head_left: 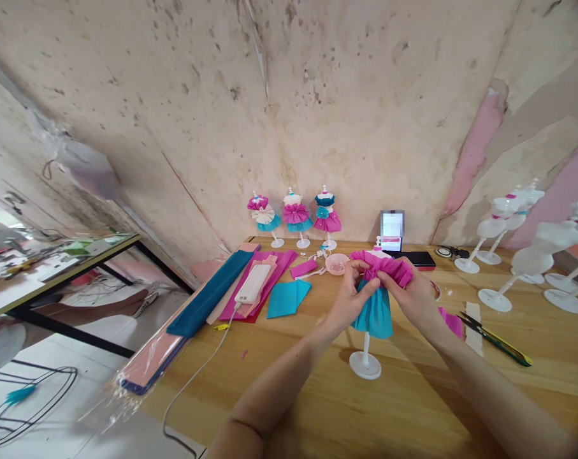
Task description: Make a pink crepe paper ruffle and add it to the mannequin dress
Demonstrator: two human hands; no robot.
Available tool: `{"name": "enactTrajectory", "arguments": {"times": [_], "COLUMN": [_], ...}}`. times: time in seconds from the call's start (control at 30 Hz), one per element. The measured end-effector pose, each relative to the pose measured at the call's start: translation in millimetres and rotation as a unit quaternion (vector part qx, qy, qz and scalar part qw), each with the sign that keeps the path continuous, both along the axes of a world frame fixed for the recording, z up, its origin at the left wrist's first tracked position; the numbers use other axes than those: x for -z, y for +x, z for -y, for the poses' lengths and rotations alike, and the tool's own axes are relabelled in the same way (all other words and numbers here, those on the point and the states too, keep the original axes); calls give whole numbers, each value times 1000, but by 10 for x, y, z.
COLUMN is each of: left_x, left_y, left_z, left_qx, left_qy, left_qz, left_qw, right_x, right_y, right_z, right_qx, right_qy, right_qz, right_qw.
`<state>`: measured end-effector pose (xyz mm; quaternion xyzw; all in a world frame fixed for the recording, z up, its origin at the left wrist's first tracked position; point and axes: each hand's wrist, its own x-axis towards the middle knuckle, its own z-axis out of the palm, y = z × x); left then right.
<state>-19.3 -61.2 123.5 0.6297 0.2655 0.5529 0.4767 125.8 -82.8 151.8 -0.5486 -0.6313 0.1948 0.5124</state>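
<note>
In front of me a small white dress form (366, 363) stands upright on its round base. It wears a turquoise crepe paper skirt (375, 315) and a gathered magenta crepe paper strip (399, 270) around its upper body. My left hand (354, 290) pinches the strip's gathers at the waist from the left. From the right, my right hand (397, 287) pinches the same strip, thumb and fingers together, close to the left thumb. The fingers hide part of the waist.
Dressed miniature forms (296, 217) line the wall; bare white forms (496, 290) stand at right. Scissors (496, 339) lie right of my hands. A pink bowl (337, 264), a phone (392, 231), turquoise paper (287, 298) and a power bank (256, 284) with its cable sit on the table.
</note>
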Motion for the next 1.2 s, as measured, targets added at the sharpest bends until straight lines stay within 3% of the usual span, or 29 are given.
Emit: {"name": "enactTrajectory", "arguments": {"times": [0.43,0.73,1.0,1.1,1.2], "left_x": [-1,-36,0,3,-7], "left_y": [-20,-36,-86,-81,-70], "left_z": [-4,-41,-78,-75,-55], "left_qx": [-6,-8,45,52,52], "left_qy": [23,-13,-20,-21,-17], "left_qz": [-11,33,61,56,52], "left_qw": [1000,999,997,997,997], "right_x": [-11,-82,-125,-125,-118], "right_y": [10,68,69,51,25], "right_z": [-4,-39,27,36,41], "right_qx": [-35,-130,-225,-223,-179], "right_qy": [-10,-86,-74,-66,-54], "right_qz": [-51,-143,-175,-185,-172], "right_qw": [998,977,956,955,967]}}
